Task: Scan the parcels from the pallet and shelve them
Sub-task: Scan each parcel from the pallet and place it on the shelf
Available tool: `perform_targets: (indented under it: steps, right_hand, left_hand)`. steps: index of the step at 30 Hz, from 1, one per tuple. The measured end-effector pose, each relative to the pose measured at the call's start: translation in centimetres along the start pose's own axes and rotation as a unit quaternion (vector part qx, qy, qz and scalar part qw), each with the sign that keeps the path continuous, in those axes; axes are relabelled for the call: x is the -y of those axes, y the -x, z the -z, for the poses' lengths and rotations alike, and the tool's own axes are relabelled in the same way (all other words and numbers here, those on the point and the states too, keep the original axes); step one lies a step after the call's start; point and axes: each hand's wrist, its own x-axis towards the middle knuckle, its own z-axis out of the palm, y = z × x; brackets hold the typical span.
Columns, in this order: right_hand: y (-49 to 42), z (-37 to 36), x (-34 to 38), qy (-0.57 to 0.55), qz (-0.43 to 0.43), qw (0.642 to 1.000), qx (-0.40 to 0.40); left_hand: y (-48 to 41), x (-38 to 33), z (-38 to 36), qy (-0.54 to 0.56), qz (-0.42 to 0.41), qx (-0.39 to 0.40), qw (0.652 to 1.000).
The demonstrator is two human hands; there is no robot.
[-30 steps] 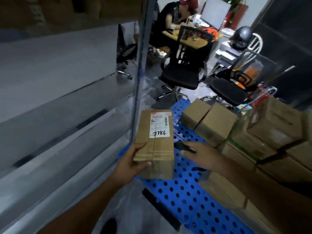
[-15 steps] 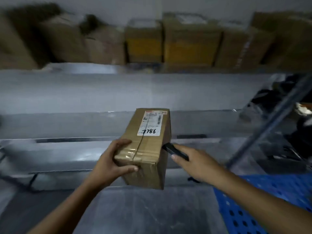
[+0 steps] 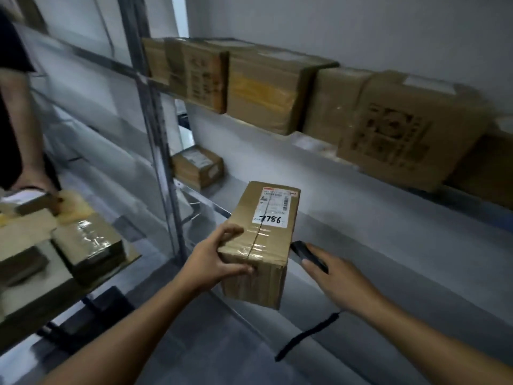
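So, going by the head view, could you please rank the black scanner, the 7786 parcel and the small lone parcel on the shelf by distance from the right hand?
1. black scanner, in the right hand.
2. 7786 parcel, just left, in the left hand.
3. small lone parcel, far back left.

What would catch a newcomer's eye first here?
The box marked 7786, centre frame, gripped at its near end by the left hand in front of the bare middle shelf. Beside it, the right hand holds a black scanner. Above, a row of boxes fills the upper shelf.
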Motion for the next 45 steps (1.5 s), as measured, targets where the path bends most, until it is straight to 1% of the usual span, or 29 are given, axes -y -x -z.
perform_targets:
  steps: [4,11,15,18,21,25,27,30,32,34,37,40,42,45]
  right_hand:
    - [-7.2,-3.4,3.1,-0.024,-0.007,1.000,0.016]
    - [-18.6,-7.2,2.9,-0.040,-0.051,0.996,0.059]
    - [-25.5,-8.7,3.0,-0.051,-0.054,0.994,0.076]
    - [-30.1,-9.3,3.8,-0.051,-0.053,0.993,0.095]
    - [-33.9,-9.6,4.5,-0.046,-0.053,0.991,0.111]
    - [-36.4,-10.4,4.8,-0.032,-0.061,0.991,0.118]
    - [-36.5,-10.5,4.7,-0.025,-0.067,0.991,0.114]
    - [-35.9,-10.2,4.8,-0.035,-0.082,0.992,0.089]
    - [-34.8,-9.8,5.3,-0.036,-0.092,0.993,0.058]
    - [-32.5,-9.6,5.6,-0.043,-0.109,0.993,0.020]
    - [-27.0,-9.3,5.8,-0.058,-0.147,0.987,-0.031]
    - [-20.1,-9.0,5.8,-0.051,-0.181,0.980,-0.064]
    - [-15.1,-8.7,5.7,-0.046,-0.206,0.973,-0.094]
    - [-7.2,-7.8,4.9,-0.031,-0.261,0.954,-0.145]
  left_hand:
    - [-4.2,3.8,5.6,-0.025,0.015,0.002,1.000]
    - [-12.8,9.9,10.6,-0.095,0.007,0.019,0.995]
    - [-17.4,13.0,12.1,-0.167,-0.001,-0.005,0.986]
    - [-20.7,14.1,12.6,-0.208,-0.001,-0.058,0.976]
    - [-23.1,15.0,13.4,-0.210,-0.003,-0.078,0.975]
    - [-24.2,16.2,14.9,-0.180,0.030,-0.064,0.981]
    - [-24.4,16.6,15.5,-0.175,0.023,-0.051,0.983]
    - [-24.4,16.8,16.2,-0.165,0.012,-0.030,0.986]
    - [-24.0,16.6,16.8,-0.154,0.010,-0.018,0.988]
    - [-23.3,16.4,17.2,-0.176,0.004,-0.010,0.984]
    - [-22.1,15.4,16.9,-0.232,-0.060,-0.033,0.970]
    - [-21.1,12.8,14.8,-0.218,-0.168,-0.028,0.961]
    - [-20.0,10.6,12.1,-0.204,-0.225,0.016,0.952]
    - [-17.3,7.2,7.1,-0.166,-0.239,0.129,0.948]
